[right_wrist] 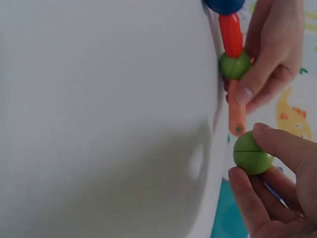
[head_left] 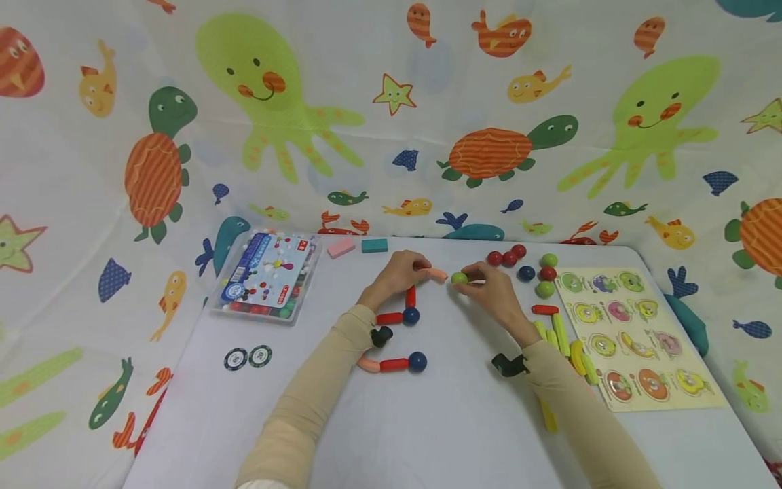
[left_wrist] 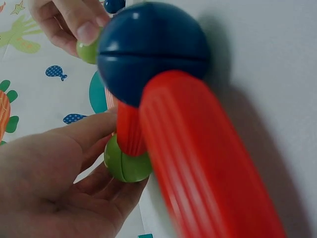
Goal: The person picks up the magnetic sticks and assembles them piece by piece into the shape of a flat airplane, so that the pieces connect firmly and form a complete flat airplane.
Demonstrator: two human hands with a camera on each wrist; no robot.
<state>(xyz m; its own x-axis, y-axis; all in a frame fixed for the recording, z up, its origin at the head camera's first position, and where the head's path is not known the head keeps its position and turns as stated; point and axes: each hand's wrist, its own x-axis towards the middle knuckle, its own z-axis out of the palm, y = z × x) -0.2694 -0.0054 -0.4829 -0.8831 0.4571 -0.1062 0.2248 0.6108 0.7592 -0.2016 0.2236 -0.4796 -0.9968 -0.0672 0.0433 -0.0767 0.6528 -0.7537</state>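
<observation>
My left hand (head_left: 400,274) pinches a peach rod (right_wrist: 237,111) between thumb and fingers, its free end pointing right. That rod joins a green ball (left_wrist: 126,161), from which a red rod (right_wrist: 231,34) runs to a blue ball (left_wrist: 153,54); another red rod (left_wrist: 208,163) leaves that ball. My right hand (head_left: 491,292) pinches a loose green ball (right_wrist: 252,153) between thumb and fingertips, close to the free end of the peach rod, a small gap between them in the head view. Below the left hand, a curved peach piece, a red rod (head_left: 394,365) and a blue ball (head_left: 418,362) lie joined.
A clear plastic box (head_left: 269,275) stands at left, two round chips (head_left: 260,356) before it. Pink (head_left: 341,248) and teal blocks (head_left: 375,246) lie behind. At right are several loose balls (head_left: 548,274), yellow rods (head_left: 560,334) and a fruit puzzle board (head_left: 666,380).
</observation>
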